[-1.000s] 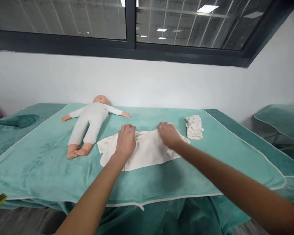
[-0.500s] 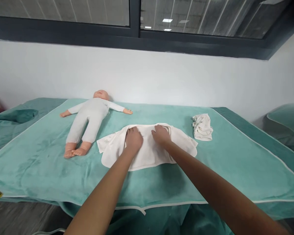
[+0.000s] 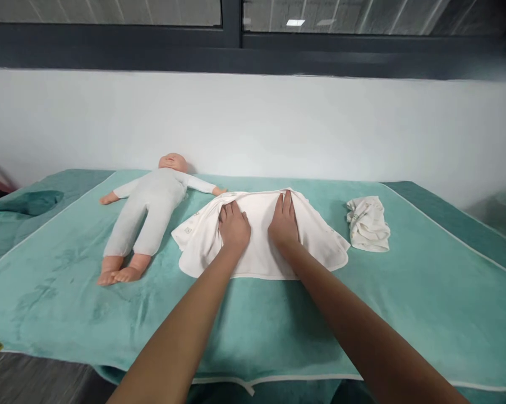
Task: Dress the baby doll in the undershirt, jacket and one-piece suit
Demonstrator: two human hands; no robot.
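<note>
A white baby garment lies spread on the teal towel in the middle of the table. My left hand rests on its upper middle, fingers close together and pressed into the cloth near the top edge. My right hand lies flat beside it, fingers stretched toward the garment's raised top edge. A baby doll in a pale one-piece lies on its back to the left, one arm reaching almost to the garment.
A crumpled white cloth sits to the right of the garment. A dark teal pillow lies at the far left. The white wall and a dark window frame run behind the table. The towel's front edge hangs near me.
Both hands have slid farther up the garment toward the wall, and the garment's top edge has shifted up and bunched there. The view has moved closer.
</note>
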